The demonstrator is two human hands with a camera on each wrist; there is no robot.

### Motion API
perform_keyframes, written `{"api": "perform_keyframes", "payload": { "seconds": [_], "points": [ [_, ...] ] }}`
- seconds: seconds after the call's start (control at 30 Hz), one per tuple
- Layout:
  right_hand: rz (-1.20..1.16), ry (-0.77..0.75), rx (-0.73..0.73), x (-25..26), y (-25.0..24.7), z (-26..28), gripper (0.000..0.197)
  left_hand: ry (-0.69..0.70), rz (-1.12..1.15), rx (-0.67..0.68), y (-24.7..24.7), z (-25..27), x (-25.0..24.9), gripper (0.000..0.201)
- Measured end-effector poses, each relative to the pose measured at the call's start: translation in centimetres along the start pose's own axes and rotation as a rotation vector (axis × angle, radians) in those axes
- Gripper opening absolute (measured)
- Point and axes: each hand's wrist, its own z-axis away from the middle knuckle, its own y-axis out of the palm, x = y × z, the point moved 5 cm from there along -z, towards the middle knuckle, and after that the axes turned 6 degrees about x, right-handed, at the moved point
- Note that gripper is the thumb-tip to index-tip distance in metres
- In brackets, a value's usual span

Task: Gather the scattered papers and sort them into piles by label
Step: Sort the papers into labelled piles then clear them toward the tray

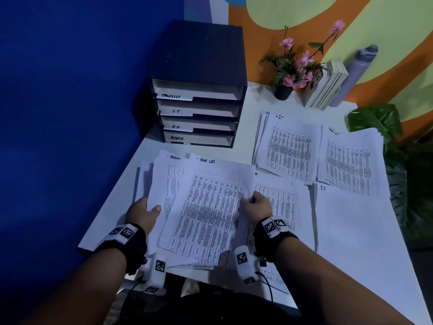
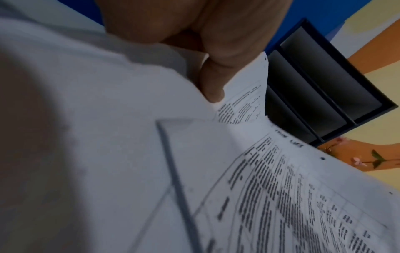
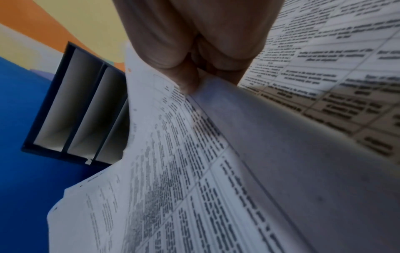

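A loose stack of printed papers (image 1: 164, 198) is held over the table's near left. My left hand (image 1: 145, 212) grips its left edge, thumb on top. On top lies a sheet headed TASK LIST (image 1: 206, 207), and my right hand (image 1: 256, 204) pinches its right edge. The left wrist view shows my left hand (image 2: 212, 80) with its thumb pressed on the papers (image 2: 108, 137). The right wrist view shows my right hand (image 3: 190, 75) pinching the sheet (image 3: 173, 171). Sorted piles lie on the table: H.R (image 1: 289, 147), TASK LIST (image 1: 351, 163), I.T (image 1: 353, 226), and one partly hidden (image 1: 281, 202).
A dark four-drawer organiser (image 1: 198, 113) labelled TASKLIST, I.T, H.R and ADMIN stands at the back left of the white table (image 1: 248, 141). A potted pink flower (image 1: 290, 71), upright books (image 1: 325, 87) and a grey roll (image 1: 356, 73) line the back wall. A leafy plant (image 1: 384, 127) stands at the right.
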Motion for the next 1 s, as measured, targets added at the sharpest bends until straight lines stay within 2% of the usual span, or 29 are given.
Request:
{"api": "perform_keyframes", "payload": {
  "seconds": [0.07,0.2,0.33,0.53,0.8,0.97,1.0],
  "points": [
    [-0.080,0.018,0.002,-0.4,-0.1,0.0,0.018,0.008,0.033,-0.059,-0.4,-0.1,-0.5,0.026],
    [-0.188,-0.003,0.022,0.3,-0.7,0.4,0.007,0.038,0.134,-0.141,-0.8,0.0,-1.7,0.022],
    [-0.263,-0.017,0.097,0.7,-1.0,0.5,0.020,0.054,0.201,-0.146,-0.8,0.1,-2.8,0.023],
    [-0.358,-0.073,0.112,1.3,-1.2,1.5,0.031,0.072,0.282,-0.134,0.2,0.8,-4.5,0.016],
    [-0.324,-0.073,0.019,0.5,-3.4,1.0,0.027,0.139,0.337,-0.110,1.7,1.9,-6.7,0.012],
    [-0.206,-0.132,-0.077,0.1,-6.0,0.8,0.019,0.208,0.312,-0.028,3.6,2.4,-8.1,0.010],
    [-0.193,-0.145,-0.104,0.3,-6.8,0.9,0.024,0.217,0.303,-0.003,4.0,2.5,-8.4,0.012]
  ]
}}
